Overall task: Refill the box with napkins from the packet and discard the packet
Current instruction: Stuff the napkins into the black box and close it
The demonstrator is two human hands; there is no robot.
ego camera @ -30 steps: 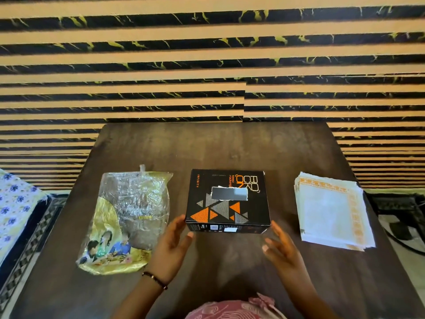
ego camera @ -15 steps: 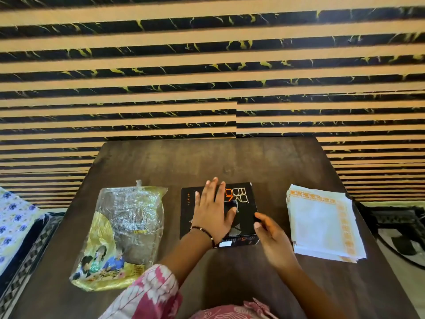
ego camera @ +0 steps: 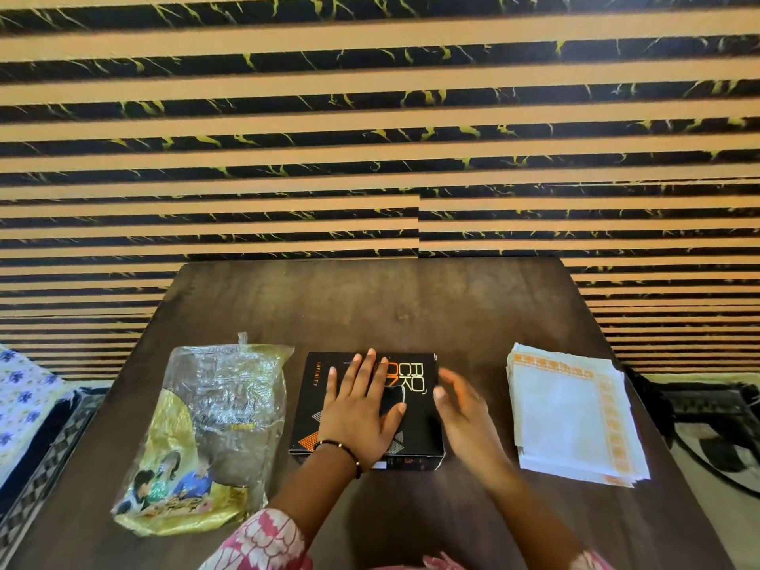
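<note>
A black box [ego camera: 419,409] with orange and grey triangles lies flat in the middle of the brown table [ego camera: 370,306]. My left hand [ego camera: 362,413] rests flat on its lid with fingers spread, covering the slot. My right hand [ego camera: 464,409] hovers open at the box's right edge, slightly blurred. A crumpled yellow and clear plastic packet [ego camera: 205,438] lies to the left of the box. A stack of white napkins [ego camera: 571,413] with orange borders sits to the right.
A striped black and tan wall rises just behind the table's far edge. A blue flowered cloth [ego camera: 20,401] lies at the left, below table level. A dark patterned rug [ego camera: 715,429] covers the floor at the right.
My left hand moved from beside the box onto its lid and stays there. My right hand rose along the box's right side. The view tilted up a little.
</note>
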